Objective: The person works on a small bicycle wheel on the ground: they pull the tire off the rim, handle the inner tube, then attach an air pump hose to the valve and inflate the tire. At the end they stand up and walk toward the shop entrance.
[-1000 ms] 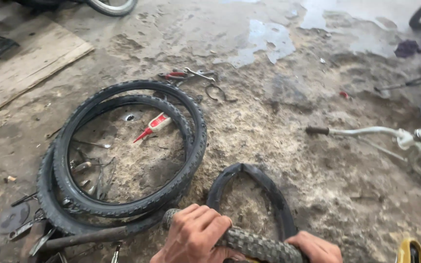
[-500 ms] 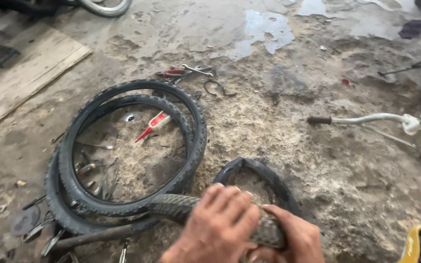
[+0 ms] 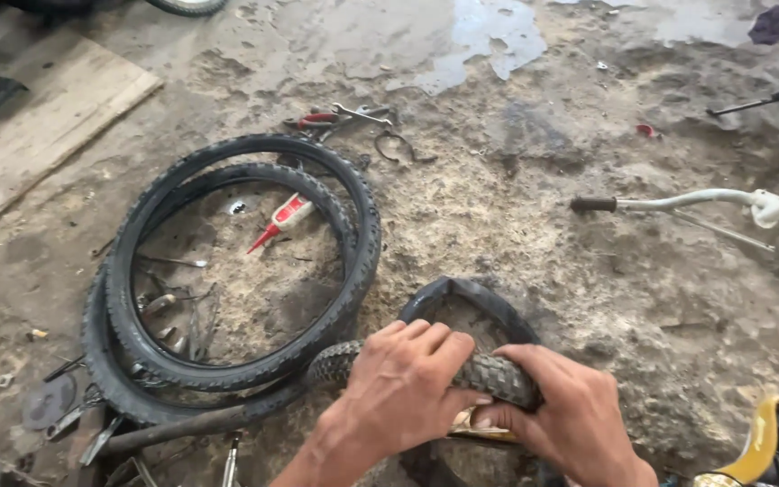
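Observation:
My left hand [image 3: 407, 379] and my right hand [image 3: 561, 415] both grip a knobby black bicycle tyre [image 3: 498, 374] at the bottom middle of the view. The left hand wraps over the tread from above, fingers spread across it. The right hand pinches the tyre's right end, with a bit of tan inner edge [image 3: 475, 424] showing under the fingers. A black inner tube [image 3: 471, 293] loops on the ground just beyond the held tyre.
Stacked black tyres [image 3: 227, 261] lie on the dirt floor to the left, around a red tube [image 3: 281, 221] and small tools. Pliers and a spanner [image 3: 340, 115] lie behind them. A white bicycle handlebar [image 3: 678, 203] is at right, a wooden plank [image 3: 38, 135] at far left, a puddle [image 3: 489, 36] ahead.
Both hands have moved up into view and closed more tightly on the knobby tyre, the right hand now coming over its right end. The view has tilted down slightly.

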